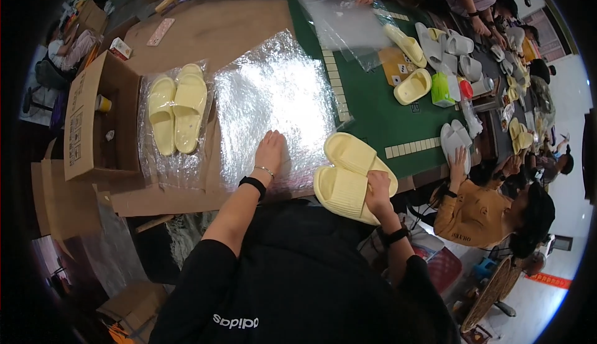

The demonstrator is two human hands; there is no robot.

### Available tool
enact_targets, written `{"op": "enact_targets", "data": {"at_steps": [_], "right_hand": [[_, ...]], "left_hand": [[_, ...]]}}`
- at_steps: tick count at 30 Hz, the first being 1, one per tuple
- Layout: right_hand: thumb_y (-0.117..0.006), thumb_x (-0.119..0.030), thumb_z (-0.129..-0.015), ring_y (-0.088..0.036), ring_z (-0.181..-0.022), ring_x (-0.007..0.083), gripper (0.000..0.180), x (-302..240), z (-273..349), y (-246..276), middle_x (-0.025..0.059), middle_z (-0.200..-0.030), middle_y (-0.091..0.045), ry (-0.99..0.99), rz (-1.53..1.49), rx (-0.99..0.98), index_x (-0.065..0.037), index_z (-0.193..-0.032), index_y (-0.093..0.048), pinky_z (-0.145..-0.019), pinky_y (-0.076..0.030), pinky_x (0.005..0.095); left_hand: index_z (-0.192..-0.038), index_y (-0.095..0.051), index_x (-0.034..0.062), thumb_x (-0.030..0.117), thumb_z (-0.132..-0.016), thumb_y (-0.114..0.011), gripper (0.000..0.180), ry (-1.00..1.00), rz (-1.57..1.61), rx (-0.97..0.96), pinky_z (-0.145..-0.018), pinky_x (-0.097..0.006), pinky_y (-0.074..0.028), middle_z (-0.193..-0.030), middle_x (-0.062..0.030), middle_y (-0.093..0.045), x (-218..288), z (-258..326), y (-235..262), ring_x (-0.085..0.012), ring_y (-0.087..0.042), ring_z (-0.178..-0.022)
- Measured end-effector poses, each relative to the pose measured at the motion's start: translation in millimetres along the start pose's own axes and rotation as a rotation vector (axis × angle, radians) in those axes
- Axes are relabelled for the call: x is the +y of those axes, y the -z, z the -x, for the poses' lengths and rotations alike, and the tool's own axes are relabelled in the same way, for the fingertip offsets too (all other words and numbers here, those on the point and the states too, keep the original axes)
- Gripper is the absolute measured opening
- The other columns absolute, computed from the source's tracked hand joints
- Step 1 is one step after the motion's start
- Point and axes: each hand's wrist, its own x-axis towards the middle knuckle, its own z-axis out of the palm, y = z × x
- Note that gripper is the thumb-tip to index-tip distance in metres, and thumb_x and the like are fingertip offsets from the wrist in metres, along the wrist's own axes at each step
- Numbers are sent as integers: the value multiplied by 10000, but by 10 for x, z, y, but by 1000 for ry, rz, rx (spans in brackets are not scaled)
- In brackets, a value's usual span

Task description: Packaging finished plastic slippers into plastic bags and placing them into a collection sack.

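My left hand [270, 149] lies flat, fingers together, on the near edge of a clear crinkled plastic bag [273, 95] spread on the brown table. My right hand [377, 190] grips a pair of pale yellow slippers [348, 173] stacked side by side at the table's near edge, just right of the bag. A second pair of yellow slippers [176, 108] rests inside another clear bag to the left.
An open cardboard box [93, 120] stands at the far left. A green mat [373, 111] with rows of tiles holds more yellow and white slippers [413, 86]. A person in a mustard top [476, 213] presses on white slippers [456, 139] at right; others work further back.
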Motion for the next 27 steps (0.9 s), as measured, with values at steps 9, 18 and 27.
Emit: {"op": "enact_targets", "data": {"at_steps": [9, 18, 27], "right_hand": [[-532, -31, -696, -448, -930, 273, 204, -249, -605, -364, 69, -952, -526, 0, 96, -58, -37, -898, -561, -785, -336, 398], [-540, -53, -711, -447, -896, 295, 222, -596, -1479, -830, 98, -933, -509, -12, 103, 67, -34, -932, -549, -755, -347, 420], [-589, -93, -737, -518, -728, 361, 164, -1043, -2199, -1394, 179, -792, -529, -185, -332, 228, -2, -839, -497, -670, -404, 424]], "left_hand": [[-1187, -461, -25, 82, -815, -446, 388, -100, 303, 273, -1030, -466, -223, -1244, -178, -459, 319, -64, 412, -338, -355, -1211], [-1184, -482, 8, 74, -872, -442, 321, -214, 528, 311, -1020, -458, -247, -1199, -160, -499, 640, 114, 911, -308, -422, -1171], [-1141, -522, 63, 13, -848, -467, 302, -237, 753, 159, -1000, -387, -335, -1115, -128, -557, 674, 736, 1441, -276, -518, -1059]]}}
